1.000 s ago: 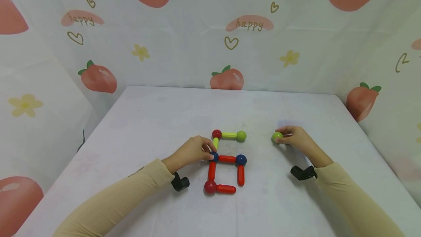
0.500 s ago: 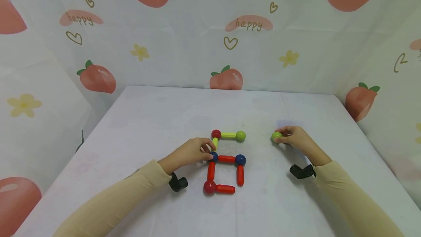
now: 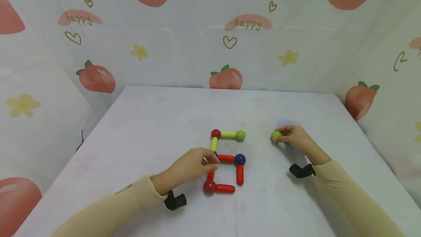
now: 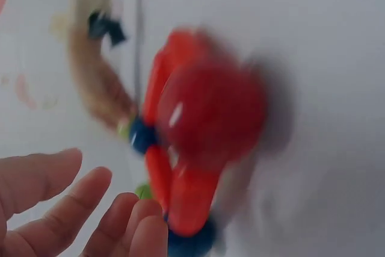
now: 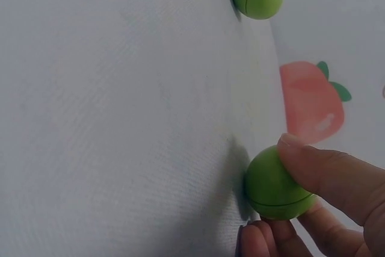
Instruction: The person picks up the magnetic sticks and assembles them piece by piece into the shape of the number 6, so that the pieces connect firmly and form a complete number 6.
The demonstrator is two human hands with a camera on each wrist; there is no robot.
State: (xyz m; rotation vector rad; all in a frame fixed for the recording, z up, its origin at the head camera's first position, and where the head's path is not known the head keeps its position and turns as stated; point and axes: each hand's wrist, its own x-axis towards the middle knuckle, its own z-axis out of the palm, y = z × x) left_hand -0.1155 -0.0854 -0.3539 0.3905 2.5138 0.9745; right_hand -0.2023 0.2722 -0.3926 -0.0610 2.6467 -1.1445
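Note:
My right hand (image 3: pixel 297 140) pinches a green ball (image 3: pixel 276 136) between thumb and fingers, low over the table; the right wrist view shows this ball (image 5: pixel 274 185) up close. Nothing is held in my left hand (image 3: pixel 194 162), whose loosely bent fingers overlap the left side of a ball-and-rod figure. The figure has a dark red ball (image 3: pixel 215 134), yellow-green rods (image 3: pixel 228 134), another green ball (image 3: pixel 241 135), a blue ball (image 3: pixel 240 159), red rods (image 3: pixel 225 188) and a larger red ball (image 3: pixel 209 187). Partly hidden behind my left fingers is a second blue ball.
The figure lies flat on a white-covered table (image 3: pixel 158 120). Behind it hangs a white cloth backdrop (image 3: pixel 184 46) printed with peaches, hearts and flowers. A black camera mount (image 3: pixel 175 201) sits at the left wrist, another mount (image 3: pixel 302 171) at the right.
My left hand has let go of the blue ball at the figure's left joint and moved slightly down toward me. My right hand stays in place with the green ball.

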